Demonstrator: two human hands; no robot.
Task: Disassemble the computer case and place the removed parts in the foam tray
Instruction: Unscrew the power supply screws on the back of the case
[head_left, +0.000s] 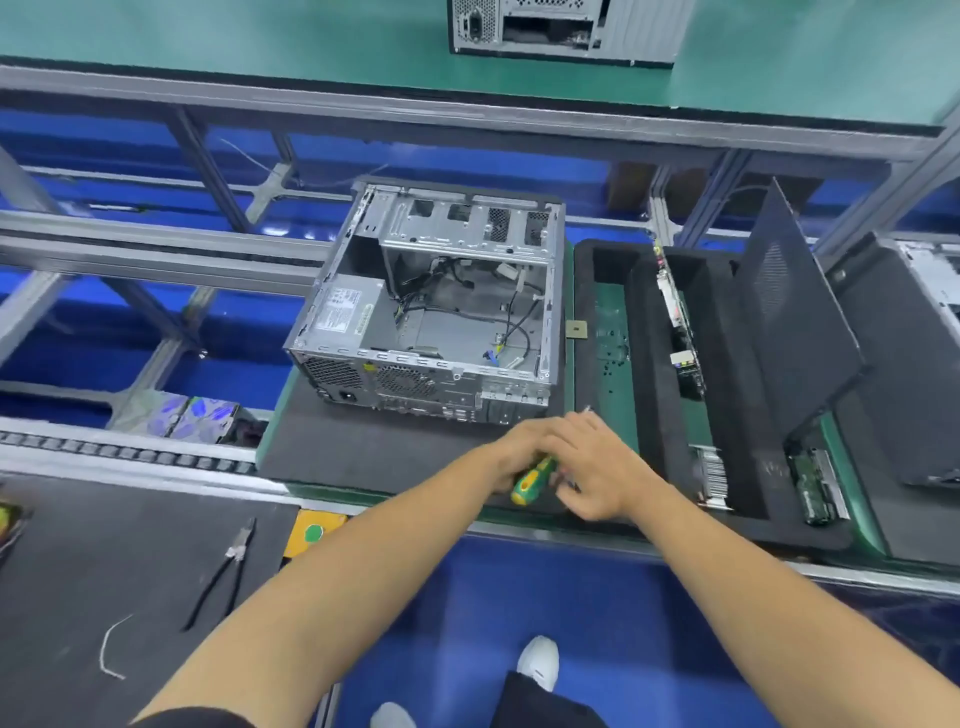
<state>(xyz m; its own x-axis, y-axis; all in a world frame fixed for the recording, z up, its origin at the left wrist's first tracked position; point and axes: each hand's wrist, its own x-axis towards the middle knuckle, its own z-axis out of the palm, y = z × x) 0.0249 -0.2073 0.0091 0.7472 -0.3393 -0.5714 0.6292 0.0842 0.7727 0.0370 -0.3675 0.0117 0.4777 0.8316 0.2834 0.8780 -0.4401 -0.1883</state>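
Note:
The open computer case (426, 322) lies on its side on a dark mat (363, 447), with its power supply and loose cables still inside. Just in front of it, my left hand (506, 460) grips a green-and-yellow screwdriver (530, 480). My right hand (602, 467) lies over the screwdriver's shaft and my left fingers; its grip is hidden. To the right is the black foam tray (649, 364). It holds an upright motherboard (680, 332), a leaning side panel (795, 322), a heatsink (714, 473), a drive (815, 488) and small screws (613, 353).
A small square chip (576, 329) rests on the tray's left rim. Pliers (228, 566) and a bit of wire (109, 649) lie on the left mat. A green button (313, 532) sits at the bench edge. Other cases stand at the back (561, 26) and far right (930, 291).

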